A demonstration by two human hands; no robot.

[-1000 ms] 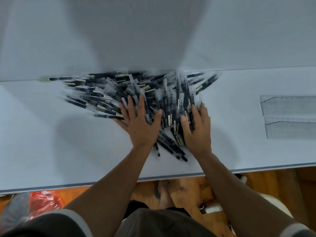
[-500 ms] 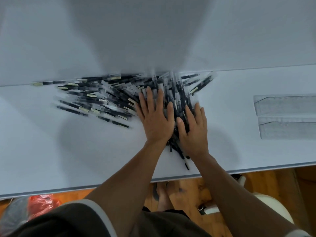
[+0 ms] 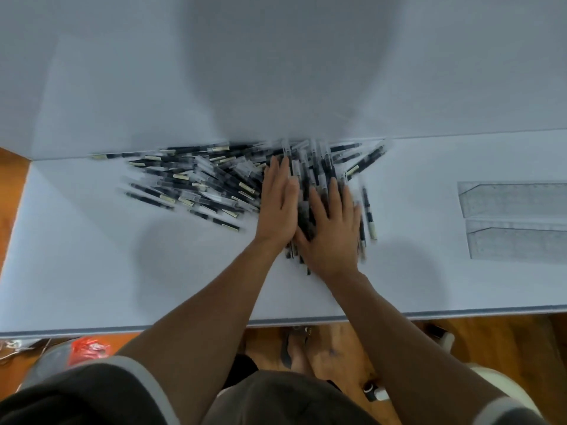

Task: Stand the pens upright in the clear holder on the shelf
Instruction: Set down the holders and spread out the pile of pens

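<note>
A heap of dark pens (image 3: pixel 214 185) with pale labels lies on the white shelf (image 3: pixel 92 271), pushed up against its back edge where the wall (image 3: pixel 276 72) rises. The heap spreads from left of the middle to a little right of the middle. All the pens lie flat, crossing each other at many angles. Both hands rest on the right part of the heap. The left hand (image 3: pixel 277 207) lies with its fingers straight and close together, pointing toward the back edge. The right hand (image 3: pixel 333 237) is just beside it, palm down, fingers spread over the pens; neither hand grips anything. A few pens (image 3: pixel 368 210) lie lengthwise just to the right of the right hand. Well apart, toward the shelf's right edge, sit two clear holders, one (image 3: pixel 515 199) just behind the other (image 3: pixel 518 242), with no pens in them. Below the front edge a wooden floor (image 3: pixel 506 338) and a red bag (image 3: pixel 87 351) show.
</note>
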